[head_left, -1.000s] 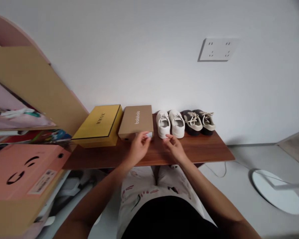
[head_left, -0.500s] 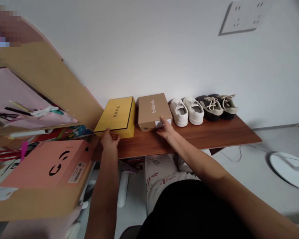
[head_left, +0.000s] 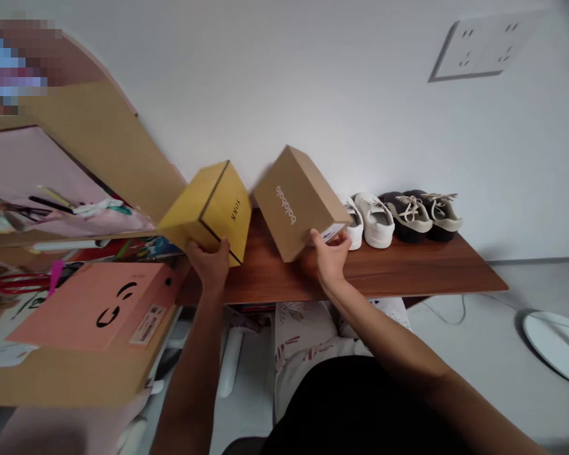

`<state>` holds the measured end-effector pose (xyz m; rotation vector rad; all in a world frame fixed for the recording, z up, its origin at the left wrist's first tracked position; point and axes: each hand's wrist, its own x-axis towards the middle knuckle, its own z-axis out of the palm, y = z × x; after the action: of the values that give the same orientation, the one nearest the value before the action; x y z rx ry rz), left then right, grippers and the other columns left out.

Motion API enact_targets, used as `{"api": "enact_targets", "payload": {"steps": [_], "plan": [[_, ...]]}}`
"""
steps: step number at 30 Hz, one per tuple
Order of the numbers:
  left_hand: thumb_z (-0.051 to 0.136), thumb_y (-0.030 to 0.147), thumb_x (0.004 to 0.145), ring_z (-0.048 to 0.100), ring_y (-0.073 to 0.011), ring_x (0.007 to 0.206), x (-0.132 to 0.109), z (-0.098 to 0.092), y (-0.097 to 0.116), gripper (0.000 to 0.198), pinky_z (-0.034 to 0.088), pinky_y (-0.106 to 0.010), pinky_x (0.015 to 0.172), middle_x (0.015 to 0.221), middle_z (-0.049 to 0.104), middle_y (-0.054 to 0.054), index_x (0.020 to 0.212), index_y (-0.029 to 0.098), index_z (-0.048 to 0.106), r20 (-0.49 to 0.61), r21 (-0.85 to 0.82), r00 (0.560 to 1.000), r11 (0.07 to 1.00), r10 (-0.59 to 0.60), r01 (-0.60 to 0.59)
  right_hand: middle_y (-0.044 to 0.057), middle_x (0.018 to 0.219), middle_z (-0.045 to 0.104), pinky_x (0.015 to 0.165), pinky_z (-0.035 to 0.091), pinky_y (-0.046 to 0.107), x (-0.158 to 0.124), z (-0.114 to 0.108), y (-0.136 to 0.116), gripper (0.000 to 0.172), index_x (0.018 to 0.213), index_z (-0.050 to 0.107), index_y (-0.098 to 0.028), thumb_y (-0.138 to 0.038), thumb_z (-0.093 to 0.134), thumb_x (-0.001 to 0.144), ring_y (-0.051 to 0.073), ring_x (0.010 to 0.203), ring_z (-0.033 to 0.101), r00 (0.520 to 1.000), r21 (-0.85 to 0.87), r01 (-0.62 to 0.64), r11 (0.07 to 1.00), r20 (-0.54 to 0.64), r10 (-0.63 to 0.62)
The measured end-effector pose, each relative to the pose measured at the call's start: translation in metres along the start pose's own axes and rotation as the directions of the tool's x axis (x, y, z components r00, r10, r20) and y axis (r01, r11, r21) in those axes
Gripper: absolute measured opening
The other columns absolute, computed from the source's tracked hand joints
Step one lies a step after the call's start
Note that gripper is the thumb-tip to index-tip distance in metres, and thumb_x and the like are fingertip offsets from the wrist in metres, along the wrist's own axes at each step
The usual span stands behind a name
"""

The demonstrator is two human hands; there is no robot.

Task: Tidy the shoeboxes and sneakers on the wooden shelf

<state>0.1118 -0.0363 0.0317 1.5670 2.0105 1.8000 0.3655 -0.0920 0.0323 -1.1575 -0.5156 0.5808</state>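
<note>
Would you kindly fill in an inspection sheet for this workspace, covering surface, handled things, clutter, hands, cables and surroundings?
Surface: brown wooden tabletop, by a pale wall.
Handled things: yellow box and brown box, both tilted.
Clutter: white shoes and dark shoes right of the boxes; pink box at far left.
Hands: left hand grips the yellow box; right hand grips the brown box's labelled end.
Cables: thin cable on the floor, right.
Surroundings: socket plate on the wall; round white base on the floor.

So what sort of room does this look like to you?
Likely a room at home, perhaps a bedroom or study: a cluttered desk, wall sockets, and white sneakers on a wooden tabletop.
</note>
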Motion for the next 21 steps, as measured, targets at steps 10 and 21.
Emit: {"api": "enact_targets", "payload": {"steps": [10, 21], "plan": [[0.045, 0.026, 0.093, 0.057, -0.0336, 0.102, -0.028, -0.016, -0.038, 0.02, 0.047, -0.045, 0.088, 0.102, 0.059, -0.017, 0.1, 0.017, 0.061, 0.638, 0.419, 0.707, 0.632, 0.307, -0.652, 0.018, 0.127, 0.052, 0.098, 0.043, 0.047, 0.013, 0.015, 0.004, 0.06, 0.144, 0.044, -0.015, -0.019, 0.06, 0.086, 0.029, 0.109, 0.05, 0.474, -0.424, 0.88, 0.212, 0.762, -0.441], [0.044, 0.035, 0.097, 0.056, -0.0301, 0.097, -0.035, -0.005, -0.069, 0.024, 0.046, -0.042, 0.089, 0.096, 0.06, -0.015, 0.1, 0.016, 0.06, 0.696, 0.29, 0.605, 0.62, 0.386, -0.729, 0.015, 0.121, 0.059, 0.082, 0.042, 0.038, -0.006, 0.014, 0.071, 0.046, 0.14, 0.053, -0.025, -0.012, 0.034, 0.1, 0.025, 0.094, 0.051, 0.443, -0.434, 0.896, 0.092, 0.886, -0.135]]}}
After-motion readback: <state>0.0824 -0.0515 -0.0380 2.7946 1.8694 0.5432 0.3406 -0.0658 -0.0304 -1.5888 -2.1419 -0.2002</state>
